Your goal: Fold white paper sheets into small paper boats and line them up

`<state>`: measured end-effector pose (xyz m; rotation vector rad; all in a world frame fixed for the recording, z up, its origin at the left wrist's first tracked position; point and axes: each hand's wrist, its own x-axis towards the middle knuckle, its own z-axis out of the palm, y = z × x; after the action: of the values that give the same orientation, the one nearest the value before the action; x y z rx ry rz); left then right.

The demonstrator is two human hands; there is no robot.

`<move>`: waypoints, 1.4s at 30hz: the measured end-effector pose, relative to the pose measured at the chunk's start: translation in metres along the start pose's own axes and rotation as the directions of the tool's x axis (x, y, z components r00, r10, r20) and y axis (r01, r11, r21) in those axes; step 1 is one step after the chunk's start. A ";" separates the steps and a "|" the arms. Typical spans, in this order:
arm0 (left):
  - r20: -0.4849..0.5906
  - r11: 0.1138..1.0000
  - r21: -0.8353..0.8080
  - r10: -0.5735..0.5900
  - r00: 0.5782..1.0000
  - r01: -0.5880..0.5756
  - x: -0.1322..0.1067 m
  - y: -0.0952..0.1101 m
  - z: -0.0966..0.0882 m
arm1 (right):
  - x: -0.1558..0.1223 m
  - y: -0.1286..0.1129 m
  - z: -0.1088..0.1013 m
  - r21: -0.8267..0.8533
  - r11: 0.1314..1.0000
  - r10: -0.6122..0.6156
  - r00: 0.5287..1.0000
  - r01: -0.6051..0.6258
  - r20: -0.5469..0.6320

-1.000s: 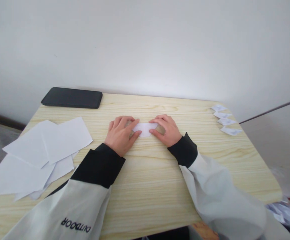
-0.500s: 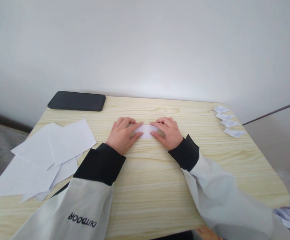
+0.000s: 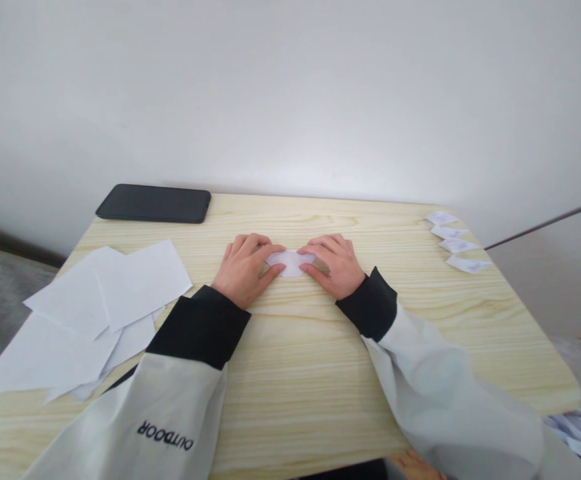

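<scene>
A small folded piece of white paper (image 3: 293, 265) lies near the middle of the wooden table (image 3: 300, 373). My left hand (image 3: 247, 268) grips its left end between thumb and fingers. At the right end, my right hand (image 3: 334, 265) holds it the same way. Both hands rest low at the tabletop, and the fingertips hide the paper's two ends.
Loose white sheets (image 3: 140, 283) overlap on the left side of the table. A black phone (image 3: 155, 203) lies flat at the back left, near the wall (image 3: 290, 100). Several small folded papers (image 3: 457, 246) form a row along the right edge.
My right hand has shifted very slightly left along the paper. Otherwise the hands and the paper stay almost as they were.
</scene>
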<state>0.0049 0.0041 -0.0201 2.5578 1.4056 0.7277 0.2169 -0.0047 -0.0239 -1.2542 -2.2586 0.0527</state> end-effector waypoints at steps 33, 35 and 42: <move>-0.004 0.992 -0.117 0.037 0.999 -0.038 0.005 -0.008 -0.002 | 0.000 0.015 0.007 0.175 0.977 -0.120 0.993 0.119 -0.004; 0.020 0.989 -0.150 0.021 1.000 -0.017 0.006 -0.009 -0.002 | 0.001 0.014 0.007 0.185 0.975 -0.124 0.992 0.124 -0.011; 0.024 0.995 -0.039 0.098 0.995 -0.097 0.005 -0.006 -0.002 | 0.002 0.008 0.006 0.171 0.979 -0.109 0.994 0.108 -0.006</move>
<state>0.0015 0.0110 -0.0184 2.6121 1.2544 0.7257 0.2193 0.0029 -0.0307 -1.0409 -2.2680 0.2049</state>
